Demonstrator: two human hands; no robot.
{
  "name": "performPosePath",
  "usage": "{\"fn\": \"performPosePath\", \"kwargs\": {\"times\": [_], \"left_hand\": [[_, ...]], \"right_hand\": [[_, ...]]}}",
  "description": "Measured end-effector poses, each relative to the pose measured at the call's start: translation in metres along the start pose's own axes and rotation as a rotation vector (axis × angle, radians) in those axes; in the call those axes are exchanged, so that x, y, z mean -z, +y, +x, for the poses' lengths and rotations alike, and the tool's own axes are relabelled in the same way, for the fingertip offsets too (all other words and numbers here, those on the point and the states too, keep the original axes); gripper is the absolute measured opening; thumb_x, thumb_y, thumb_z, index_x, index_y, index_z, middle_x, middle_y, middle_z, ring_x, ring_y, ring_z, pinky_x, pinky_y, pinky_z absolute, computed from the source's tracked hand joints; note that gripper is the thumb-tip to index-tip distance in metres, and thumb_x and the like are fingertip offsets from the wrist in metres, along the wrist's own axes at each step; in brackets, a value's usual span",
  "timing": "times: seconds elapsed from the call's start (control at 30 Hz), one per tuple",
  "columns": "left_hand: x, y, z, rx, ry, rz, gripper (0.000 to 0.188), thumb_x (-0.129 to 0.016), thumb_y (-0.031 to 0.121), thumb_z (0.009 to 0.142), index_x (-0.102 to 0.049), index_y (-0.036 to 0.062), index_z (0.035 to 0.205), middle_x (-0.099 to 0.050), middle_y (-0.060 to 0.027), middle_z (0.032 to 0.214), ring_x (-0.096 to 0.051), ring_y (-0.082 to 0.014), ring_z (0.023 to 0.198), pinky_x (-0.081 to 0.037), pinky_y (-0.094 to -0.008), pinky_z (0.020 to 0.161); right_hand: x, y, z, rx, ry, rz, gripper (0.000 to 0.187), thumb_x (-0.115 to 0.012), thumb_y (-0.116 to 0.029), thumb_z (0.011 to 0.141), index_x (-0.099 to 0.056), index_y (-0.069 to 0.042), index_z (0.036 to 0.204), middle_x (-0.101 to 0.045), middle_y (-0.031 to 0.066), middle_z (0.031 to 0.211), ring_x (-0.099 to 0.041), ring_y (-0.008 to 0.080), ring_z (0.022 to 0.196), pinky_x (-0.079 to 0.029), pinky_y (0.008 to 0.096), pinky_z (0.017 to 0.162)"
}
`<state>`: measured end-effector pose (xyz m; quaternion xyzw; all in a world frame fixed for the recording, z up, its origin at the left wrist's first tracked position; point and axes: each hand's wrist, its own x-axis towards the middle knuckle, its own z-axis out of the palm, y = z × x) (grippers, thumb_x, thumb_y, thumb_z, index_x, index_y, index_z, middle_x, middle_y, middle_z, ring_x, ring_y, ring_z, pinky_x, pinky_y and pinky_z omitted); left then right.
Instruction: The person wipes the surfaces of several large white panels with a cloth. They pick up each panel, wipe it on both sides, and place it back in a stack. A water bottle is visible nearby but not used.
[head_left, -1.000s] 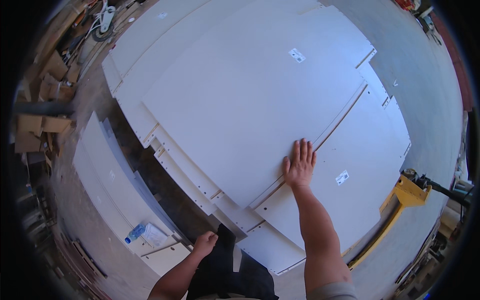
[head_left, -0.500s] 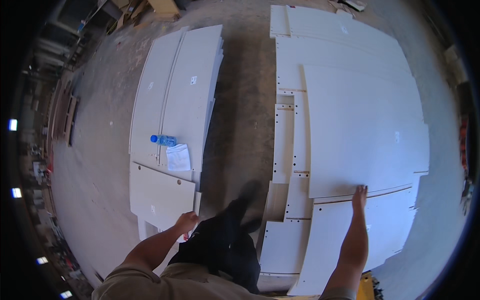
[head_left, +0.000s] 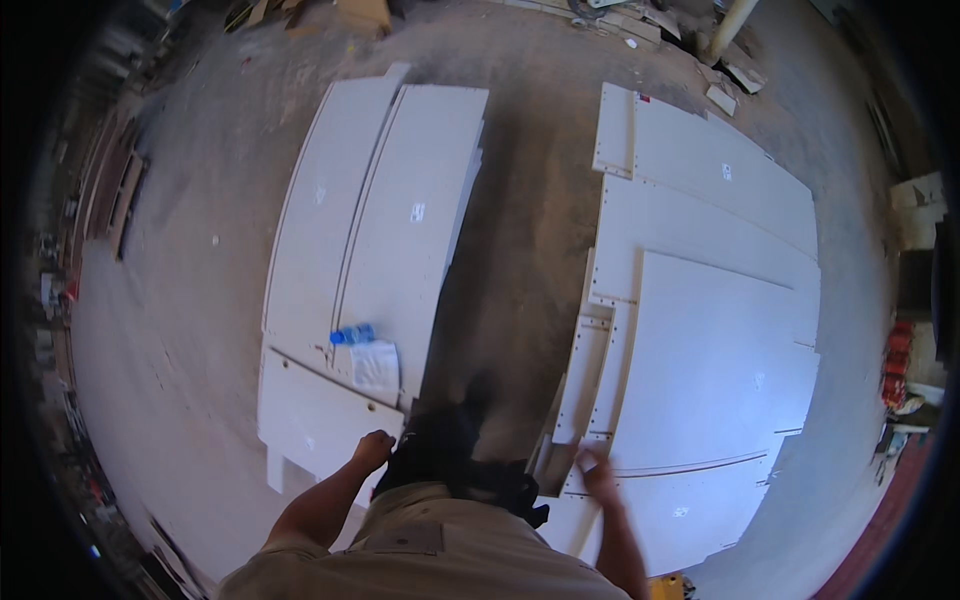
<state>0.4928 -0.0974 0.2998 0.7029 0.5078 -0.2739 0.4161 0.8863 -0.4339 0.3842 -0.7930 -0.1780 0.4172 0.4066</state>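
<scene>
My left hand (head_left: 375, 450) is closed, its fingers curled beside the right edge of a small white panel (head_left: 325, 405) on the left stack; whatever the fingers hold, if anything, is hidden. My right hand (head_left: 596, 476) is smeared by motion near the inner edge of the right-hand stack, close to a large white panel (head_left: 710, 360) that lies on top; its fingers cannot be made out. Beyond my left hand, a clear bottle with a blue cap (head_left: 354, 334) lies on its side, touching a folded white sheet or cloth (head_left: 375, 366).
Long white panels (head_left: 415, 200) lie stacked on the left, and layered white panels (head_left: 690, 225) with drilled holes and grooves on the right. A strip of concrete floor (head_left: 515, 270) runs between them. Scraps (head_left: 722, 98) and a pole (head_left: 735, 28) are at the far right, red items (head_left: 897, 352) at the right edge.
My right hand has left the large panel's near edge and swung left toward the stack's inner side. My left hand stays beside the small panel. The whole view has shifted.
</scene>
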Motion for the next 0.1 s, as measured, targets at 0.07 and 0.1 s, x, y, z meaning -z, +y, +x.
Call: {"fn": "performPosePath", "kwargs": {"times": [0.07, 0.1], "left_hand": [[0.055, 0.052, 0.035, 0.087, -0.003, -0.318, 0.035, -0.057, 0.034, 0.091, -0.065, 0.0016, 0.081, -0.067, -0.0146, 0.072, -0.068, -0.0284, 0.069, -0.053, -0.0407, 0.067], [0.082, 0.054, 0.038, 0.014, 0.083, -0.304, 0.034, -0.057, 0.032, 0.092, -0.063, 0.0002, 0.081, -0.066, -0.0137, 0.07, -0.067, -0.0252, 0.063, -0.053, -0.0385, 0.062]], "right_hand": [[0.085, -0.127, 0.08, 0.208, 0.33, 0.045, 0.048, -0.062, -0.032, 0.093, -0.057, -0.005, 0.133, -0.061, 0.0148, 0.131, -0.053, 0.0287, 0.129, -0.038, 0.0448, 0.11], [0.122, -0.23, 0.104, 0.529, 0.437, -0.049, 0.059, -0.055, -0.042, 0.094, -0.05, -0.005, 0.14, -0.057, 0.0171, 0.135, -0.053, 0.0318, 0.128, -0.038, 0.0497, 0.11]]}}
